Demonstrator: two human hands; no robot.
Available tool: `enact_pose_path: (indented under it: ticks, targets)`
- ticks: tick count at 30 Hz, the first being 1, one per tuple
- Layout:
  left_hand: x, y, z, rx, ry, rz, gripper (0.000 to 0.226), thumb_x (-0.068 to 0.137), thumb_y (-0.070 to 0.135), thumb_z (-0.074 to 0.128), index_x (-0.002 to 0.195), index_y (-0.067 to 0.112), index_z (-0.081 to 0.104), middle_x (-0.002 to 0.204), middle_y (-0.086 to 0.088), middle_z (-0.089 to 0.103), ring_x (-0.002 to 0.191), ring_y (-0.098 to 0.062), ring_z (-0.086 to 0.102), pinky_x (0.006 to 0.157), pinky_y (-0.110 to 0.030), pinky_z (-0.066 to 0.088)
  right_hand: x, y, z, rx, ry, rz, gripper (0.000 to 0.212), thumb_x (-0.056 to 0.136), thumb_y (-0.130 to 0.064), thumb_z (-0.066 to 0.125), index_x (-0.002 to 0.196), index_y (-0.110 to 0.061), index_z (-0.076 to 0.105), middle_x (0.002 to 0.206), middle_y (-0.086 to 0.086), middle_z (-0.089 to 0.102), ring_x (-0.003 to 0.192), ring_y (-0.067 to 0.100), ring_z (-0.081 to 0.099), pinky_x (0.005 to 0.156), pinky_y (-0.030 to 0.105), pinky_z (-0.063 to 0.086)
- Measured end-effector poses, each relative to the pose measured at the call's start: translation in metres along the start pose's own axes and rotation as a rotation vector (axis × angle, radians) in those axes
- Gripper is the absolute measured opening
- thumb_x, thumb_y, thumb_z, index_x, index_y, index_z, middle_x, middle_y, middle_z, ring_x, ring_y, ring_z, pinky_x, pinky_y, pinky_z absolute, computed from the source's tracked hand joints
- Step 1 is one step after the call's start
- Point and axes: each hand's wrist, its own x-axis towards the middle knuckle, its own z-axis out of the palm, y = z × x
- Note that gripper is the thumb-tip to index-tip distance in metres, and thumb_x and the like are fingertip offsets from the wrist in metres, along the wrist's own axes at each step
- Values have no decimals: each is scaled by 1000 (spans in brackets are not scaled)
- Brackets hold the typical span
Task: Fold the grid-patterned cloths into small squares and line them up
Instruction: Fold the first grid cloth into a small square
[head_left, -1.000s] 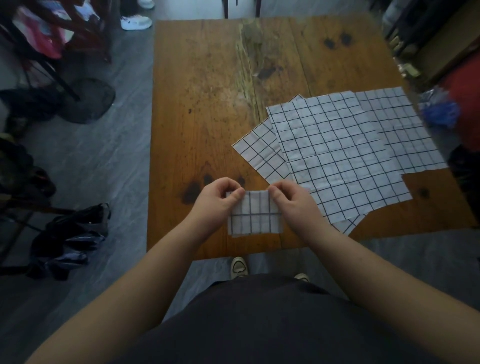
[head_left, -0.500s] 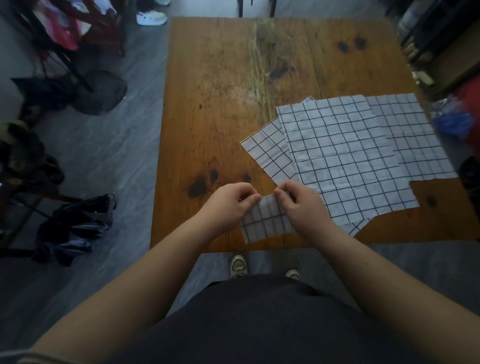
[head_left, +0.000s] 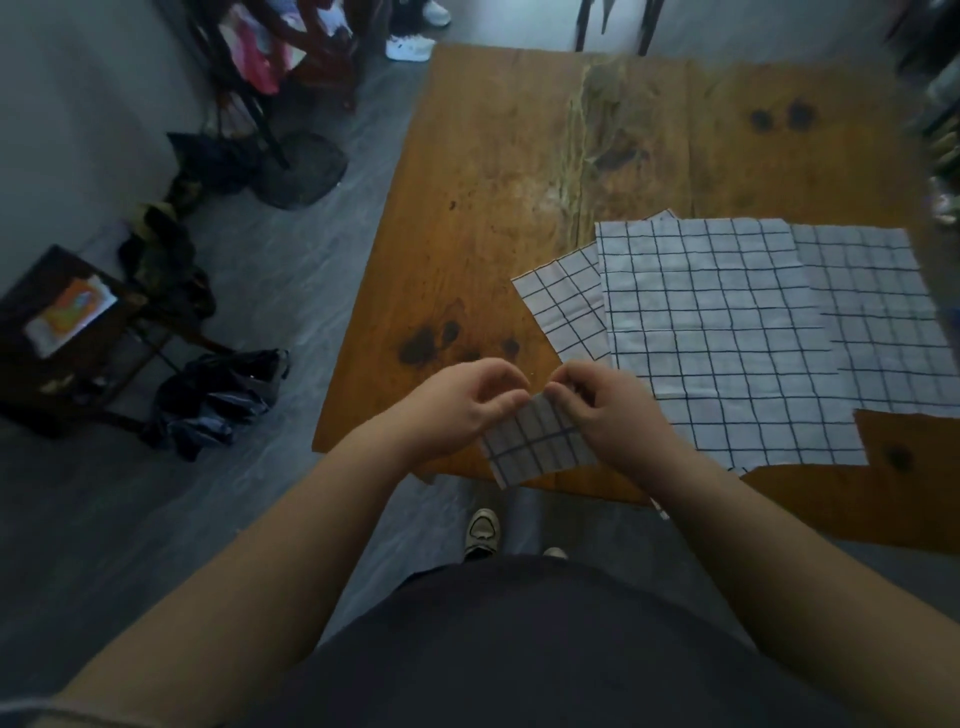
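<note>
A small folded grid-patterned cloth (head_left: 537, 447) hangs tilted over the near edge of the wooden table (head_left: 498, 208). My left hand (head_left: 457, 405) pinches its upper left corner and my right hand (head_left: 608, 410) pinches its upper right edge. Three unfolded grid cloths lie flat and overlapping to the right: a large one on top (head_left: 727, 332), one poking out on the left beneath it (head_left: 563, 301), and one at the far right (head_left: 872, 306).
Dark knots mark the tabletop by my hands. On the floor to the left sit a black bag (head_left: 218, 400), a dark side table (head_left: 62, 332) and a fan base (head_left: 301, 169). Someone's white shoe (head_left: 410, 47) is beyond the table's far left corner.
The folded cloth has tilted, its left side lifted away from the table edge, with both hands still pinching its top. The view has swung left, so the table now sits further right.
</note>
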Motion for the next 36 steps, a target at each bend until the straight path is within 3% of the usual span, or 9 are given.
enact_pose_path:
  ticks: [4, 10, 14, 19, 24, 27, 30, 33, 36]
  targets:
    - [-8, 25, 17, 69, 23, 3, 15, 102, 33, 56, 102, 33, 70, 91, 14, 69, 88, 1, 62, 76, -24, 50, -13, 4, -14, -23, -16, -91, 10, 98, -36, 56, 89, -38, 59, 81, -16, 61, 77, -2, 57, 67, 21, 46]
    - [-36, 37, 39, 18, 228, -81, 17, 103, 28, 55, 100, 28, 71, 91, 14, 68, 88, -2, 61, 77, -27, 51, -31, 16, -26, 257, -14, -16, 13, 98, -28, 59, 86, -31, 65, 85, -6, 69, 79, 3, 65, 73, 27, 57]
    - [-63, 22, 50, -165, 453, -186, 19, 102, 25, 57, 95, 24, 74, 90, 8, 72, 84, -6, 65, 72, -23, 51, -32, 6, -20, 398, -86, 6, 17, 101, -27, 56, 95, -20, 70, 90, 0, 71, 82, 11, 68, 75, 35, 61]
    - [-99, 9, 52, -521, 700, -247, 20, 102, 16, 58, 103, 3, 73, 91, -3, 73, 77, -3, 65, 71, -19, 53, -24, -27, 6, 483, -252, 34, 23, 100, -36, 58, 97, -18, 72, 95, 11, 73, 90, 29, 70, 77, 41, 60]
    - [-137, -10, 39, -643, 837, -295, 19, 103, 24, 58, 96, 17, 74, 88, -1, 76, 78, -9, 69, 72, -27, 57, -12, -67, 34, 611, -331, 47, 23, 100, -33, 59, 99, -15, 74, 97, 11, 72, 93, 30, 70, 81, 41, 62]
    - [-162, -30, 26, -699, 835, -316, 20, 101, 25, 59, 102, 10, 72, 90, -7, 77, 74, -14, 71, 65, -26, 58, -2, -99, 54, 626, -380, 44, 23, 101, -31, 57, 101, -15, 73, 97, 7, 74, 91, 23, 72, 78, 34, 62]
    - [-192, -59, 9, -771, 879, -328, 21, 100, 22, 61, 105, 4, 70, 92, -16, 76, 74, -21, 72, 61, -30, 60, 8, -138, 89, 663, -416, 84, 22, 102, -32, 55, 104, -16, 71, 99, 6, 74, 92, 23, 72, 78, 36, 61]
    - [-232, -99, -17, -864, 1003, -351, 19, 101, 21, 60, 104, 7, 71, 90, -11, 77, 77, -20, 74, 65, -33, 61, 15, -188, 143, 705, -518, 148, 23, 102, -32, 55, 108, -15, 70, 101, 8, 76, 94, 25, 74, 79, 41, 60]
    - [-281, -148, -48, -930, 1150, -382, 18, 102, 21, 58, 102, 8, 72, 87, -10, 77, 75, -19, 73, 62, -29, 60, 18, -240, 209, 588, -605, 101, 19, 101, -28, 58, 106, -15, 70, 98, 8, 77, 95, 27, 74, 83, 44, 59]
